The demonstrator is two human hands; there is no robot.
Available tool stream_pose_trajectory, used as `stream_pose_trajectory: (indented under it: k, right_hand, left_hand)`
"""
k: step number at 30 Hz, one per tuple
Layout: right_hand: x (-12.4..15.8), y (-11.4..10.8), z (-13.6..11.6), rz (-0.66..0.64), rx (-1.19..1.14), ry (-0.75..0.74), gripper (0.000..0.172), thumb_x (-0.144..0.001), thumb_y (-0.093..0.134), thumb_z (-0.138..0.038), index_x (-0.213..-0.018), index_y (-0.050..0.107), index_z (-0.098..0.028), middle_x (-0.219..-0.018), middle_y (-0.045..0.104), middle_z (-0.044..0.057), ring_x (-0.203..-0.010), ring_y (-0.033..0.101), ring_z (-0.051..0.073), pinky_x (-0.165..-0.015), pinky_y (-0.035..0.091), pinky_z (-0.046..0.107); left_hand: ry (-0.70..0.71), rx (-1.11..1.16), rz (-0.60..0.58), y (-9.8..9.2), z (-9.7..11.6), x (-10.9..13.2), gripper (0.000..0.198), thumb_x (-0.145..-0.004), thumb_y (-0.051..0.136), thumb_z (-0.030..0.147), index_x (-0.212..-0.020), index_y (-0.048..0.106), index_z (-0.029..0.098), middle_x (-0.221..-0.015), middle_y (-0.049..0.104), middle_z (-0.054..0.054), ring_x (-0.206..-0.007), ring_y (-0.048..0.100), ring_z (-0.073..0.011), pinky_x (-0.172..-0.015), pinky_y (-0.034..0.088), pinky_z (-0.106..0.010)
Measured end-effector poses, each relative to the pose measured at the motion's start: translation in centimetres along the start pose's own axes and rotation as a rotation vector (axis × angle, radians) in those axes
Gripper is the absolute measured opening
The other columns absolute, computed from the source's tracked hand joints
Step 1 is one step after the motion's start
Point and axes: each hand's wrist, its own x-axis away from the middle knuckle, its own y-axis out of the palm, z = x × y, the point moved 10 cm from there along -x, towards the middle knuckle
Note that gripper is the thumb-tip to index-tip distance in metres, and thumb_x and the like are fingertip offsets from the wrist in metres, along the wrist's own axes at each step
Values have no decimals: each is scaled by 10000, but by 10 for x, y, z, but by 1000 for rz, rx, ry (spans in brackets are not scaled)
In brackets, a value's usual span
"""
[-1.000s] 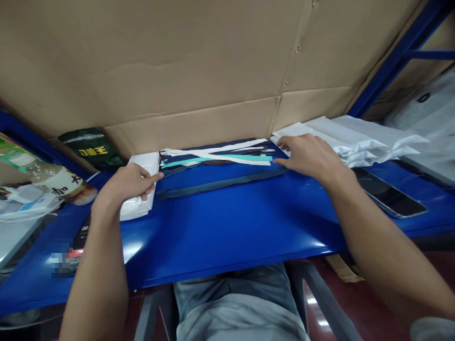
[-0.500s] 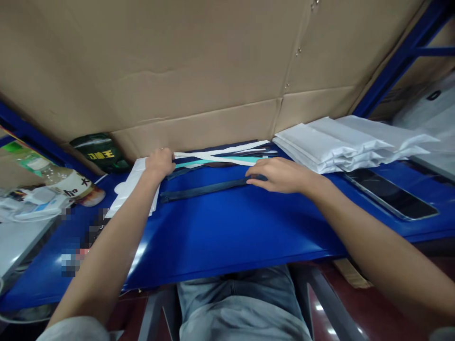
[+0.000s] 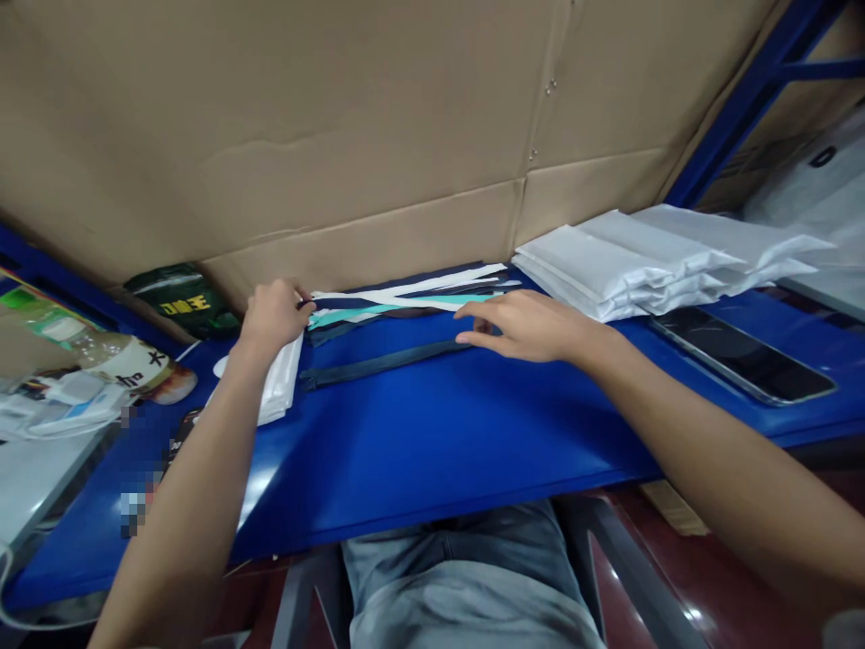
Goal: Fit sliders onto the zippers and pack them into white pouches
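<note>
A dark navy zipper (image 3: 385, 362) lies stretched out on the blue tabletop, its slider end to the left. Over its right end is my right hand (image 3: 533, 326), fingers apart and holding nothing. Behind the zipper is a loose pile of long strips that look like more zippers, among them a white one (image 3: 446, 281), a turquoise one (image 3: 344, 315) and several dark ones. My left hand (image 3: 276, 314) is at the left ends of this pile, thumb and forefinger apart near the strip ends. White flat packets (image 3: 280, 388) lie partly under my left wrist.
White padded packets (image 3: 608, 261) are stacked at the back right, with a phone (image 3: 743, 354) in front. Leftward stand a drink bottle (image 3: 135, 361) and a dark green pouch (image 3: 186, 302). A cardboard wall (image 3: 405, 117) closes the back. The blue tabletop (image 3: 419, 451) ends near my lap.
My left hand has shifted left and its thumb and forefinger have parted. My right hand's fingers have opened off the dark zipper's right end. The zipper stays in place; the view has turned slightly.
</note>
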Motion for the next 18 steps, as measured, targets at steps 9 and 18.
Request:
stream_pose_trajectory:
  k: [9, 18]
  right_hand:
    - [-17, 20, -42, 128, -661, -29, 325, -1029, 646, -491, -1110, 814, -224, -1057, 831, 49, -898, 753, 217, -788, 543, 319]
    - [-18, 40, -33, 215, -914, 110, 347, -906, 794, -543, -949, 786, -199, -919, 812, 53, -791, 733, 204, -761, 577, 342]
  left_hand:
    - [291, 1010, -152, 13, 121, 97, 407, -910, 817, 541, -1060, 836, 163, -1029, 841, -118, -873, 831, -279, -852, 715, -411]
    - [396, 940, -112, 30, 147, 121, 265, -985, 763, 418, -1136, 839, 215, -1046, 851, -60, -901, 830, -238, -875, 702, -365]
